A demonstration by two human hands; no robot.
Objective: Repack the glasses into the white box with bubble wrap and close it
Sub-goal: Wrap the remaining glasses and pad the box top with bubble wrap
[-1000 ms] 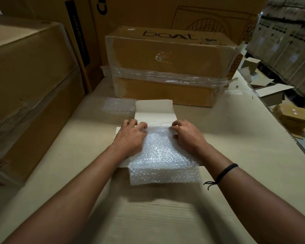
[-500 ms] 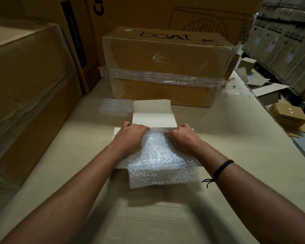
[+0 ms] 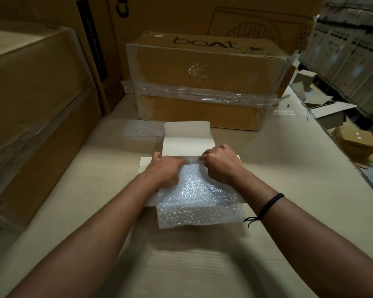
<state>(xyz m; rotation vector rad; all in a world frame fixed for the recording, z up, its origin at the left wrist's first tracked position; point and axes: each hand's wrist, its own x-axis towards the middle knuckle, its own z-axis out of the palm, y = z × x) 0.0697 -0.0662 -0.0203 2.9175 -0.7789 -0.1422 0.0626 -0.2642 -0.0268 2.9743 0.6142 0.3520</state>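
- On the bench (image 3: pixel 289 168), the white box (image 3: pixel 187 136) sits mid-surface, lid flap open toward the far edge.
- The bubble wrap (image 3: pixel 198 198) lies over the box, long axis near–far. Its near end overhangs the box's near wall.
- The right hand (image 3: pixel 222 164) has its fingers curled, pinching the wrap's far right corner.
- The left hand (image 3: pixel 166 168) rests on the far left corner. It is blurred, so its grip cannot be told.
- The overhang lies nearward of both hands, about equally close to each.
- The glasses are not visible, presumably inside the wrap.
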